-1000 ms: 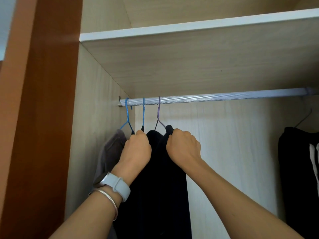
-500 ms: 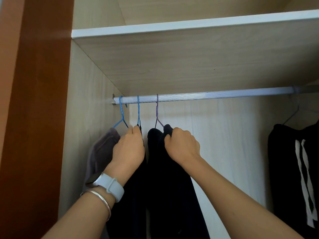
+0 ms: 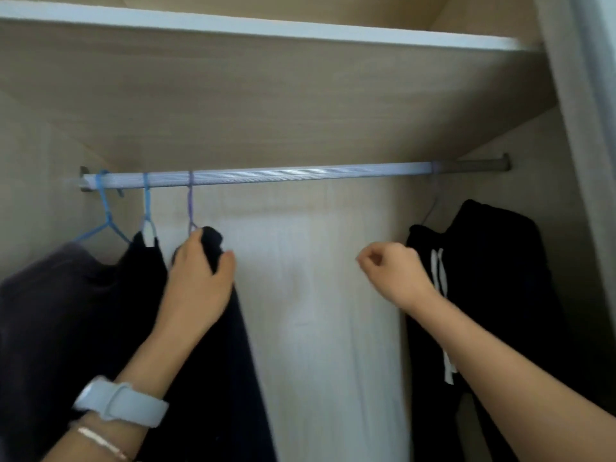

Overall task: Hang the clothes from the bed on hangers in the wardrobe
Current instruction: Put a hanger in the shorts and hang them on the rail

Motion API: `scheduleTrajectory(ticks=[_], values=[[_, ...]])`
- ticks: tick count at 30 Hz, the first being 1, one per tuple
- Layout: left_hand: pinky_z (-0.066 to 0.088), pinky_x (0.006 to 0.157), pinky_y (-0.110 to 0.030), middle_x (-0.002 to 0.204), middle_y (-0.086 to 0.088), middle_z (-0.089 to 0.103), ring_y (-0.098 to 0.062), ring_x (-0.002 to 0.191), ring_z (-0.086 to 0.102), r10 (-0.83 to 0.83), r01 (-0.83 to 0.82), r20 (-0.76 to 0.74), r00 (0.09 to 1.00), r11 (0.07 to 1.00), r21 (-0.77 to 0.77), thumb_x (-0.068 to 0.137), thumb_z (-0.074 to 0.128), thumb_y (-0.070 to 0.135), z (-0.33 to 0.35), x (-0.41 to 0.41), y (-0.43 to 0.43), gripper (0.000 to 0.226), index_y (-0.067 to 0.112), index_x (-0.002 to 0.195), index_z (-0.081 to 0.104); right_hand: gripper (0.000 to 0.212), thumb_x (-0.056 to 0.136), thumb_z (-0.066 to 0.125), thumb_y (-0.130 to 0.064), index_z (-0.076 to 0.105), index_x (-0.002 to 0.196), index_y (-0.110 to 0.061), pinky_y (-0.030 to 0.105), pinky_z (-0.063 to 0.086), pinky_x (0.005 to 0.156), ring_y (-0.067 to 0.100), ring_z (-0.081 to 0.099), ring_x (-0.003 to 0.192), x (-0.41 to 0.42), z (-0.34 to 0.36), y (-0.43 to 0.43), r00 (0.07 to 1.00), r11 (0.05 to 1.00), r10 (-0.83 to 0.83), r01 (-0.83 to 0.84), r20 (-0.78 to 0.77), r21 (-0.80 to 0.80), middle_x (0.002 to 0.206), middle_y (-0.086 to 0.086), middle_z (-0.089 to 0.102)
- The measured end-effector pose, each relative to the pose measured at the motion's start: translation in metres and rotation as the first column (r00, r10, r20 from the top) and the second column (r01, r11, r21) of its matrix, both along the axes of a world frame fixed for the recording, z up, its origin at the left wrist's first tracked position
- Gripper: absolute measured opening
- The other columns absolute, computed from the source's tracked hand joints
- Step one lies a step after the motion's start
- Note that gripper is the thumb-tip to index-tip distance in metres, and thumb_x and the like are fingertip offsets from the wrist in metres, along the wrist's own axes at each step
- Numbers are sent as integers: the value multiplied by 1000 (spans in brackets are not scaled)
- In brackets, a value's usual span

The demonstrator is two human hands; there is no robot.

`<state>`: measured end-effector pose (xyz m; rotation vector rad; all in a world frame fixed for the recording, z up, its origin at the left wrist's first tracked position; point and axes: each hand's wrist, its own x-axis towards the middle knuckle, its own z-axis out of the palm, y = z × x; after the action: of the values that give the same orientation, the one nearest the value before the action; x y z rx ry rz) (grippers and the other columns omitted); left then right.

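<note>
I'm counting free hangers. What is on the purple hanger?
A dark garment hangs on the purple hanger; the left hand grips its top. The hanger's shoulders are hidden by cloth and hand.

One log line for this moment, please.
left hand: grips dark garment | right hand: curled, empty | purple hanger: on rail

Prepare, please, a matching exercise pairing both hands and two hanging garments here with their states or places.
1. left hand
2. right hand
3. black garment with white drawstrings
4. grey garment

A. at the right end of the ribbed rail
B. gripping the dark garment on the purple hanger
C. curled, holding nothing
D. on the leftmost blue hanger

Pairs: 1-B, 2-C, 3-A, 4-D.
</note>
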<state>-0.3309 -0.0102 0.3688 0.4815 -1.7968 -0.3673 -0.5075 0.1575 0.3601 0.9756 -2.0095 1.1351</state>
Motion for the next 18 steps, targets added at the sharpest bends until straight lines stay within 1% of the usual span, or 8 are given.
scheduleTrajectory(ticks=[2,4,6,8,13,14,16,18], values=[[40,100,-42,125,-19,55,-36,116,51,51,-51,47,998,999,-4,85,53,27,0,-5,4,42,7,121,49,23,83,52,-17,71,96,-11,37,49,88,34,59,105,-38,1,40,977,979,-205,205,-56,-3,106,14,68],[40,98,-43,129,-19,51,-37,116,50,104,-104,82,991,995,-7,84,54,25,-2,-10,10,44,7,124,47,33,86,53,-21,61,117,-12,41,38,100,35,43,121,-69,5,76,911,909,-411,413,-43,54,128,15,53],[38,99,-45,133,-20,47,-39,119,47,150,-153,93,984,988,23,87,52,15,-5,-15,16,46,5,130,41,48,89,51,-23,41,134,-9,44,24,109,37,22,134,-88,13,102,863,855,-504,502,-16,133,146,18,29],[36,102,-47,139,-23,42,-41,124,43,187,-193,85,979,979,70,89,47,12,-5,-18,21,52,4,138,33,56,89,51,-22,28,138,-8,48,19,110,37,11,139,-101,24,113,826,816,-561,562,-45,137,151,20,15],[38,97,-45,139,-26,42,-44,121,44,230,-239,103,968,967,85,93,41,12,-4,-21,31,52,4,142,25,64,87,48,-25,21,142,-6,44,19,109,39,25,133,-120,46,117,741,710,-672,642,4,289,144,23,30],[40,92,-44,135,-28,45,-43,114,48,233,-243,114,966,967,82,94,40,13,-4,-21,32,52,4,142,24,62,86,48,-24,25,140,-4,43,18,109,39,27,132,-122,50,119,720,686,-694,655,15,316,141,23,35],[41,75,-38,120,-30,54,-33,86,53,219,-229,112,969,970,86,94,40,14,-4,-19,33,52,2,142,24,49,86,45,-19,37,132,-2,43,17,110,37,35,128,-124,56,121,702,659,-712,668,3,344,133,20,47],[36,59,-31,95,-20,60,-17,62,45,217,-227,104,971,969,96,94,42,16,-4,-17,32,50,1,139,28,34,88,43,-15,51,120,-4,46,19,111,35,47,120,-119,59,117,753,696,-658,616,-16,370,124,17,56]])
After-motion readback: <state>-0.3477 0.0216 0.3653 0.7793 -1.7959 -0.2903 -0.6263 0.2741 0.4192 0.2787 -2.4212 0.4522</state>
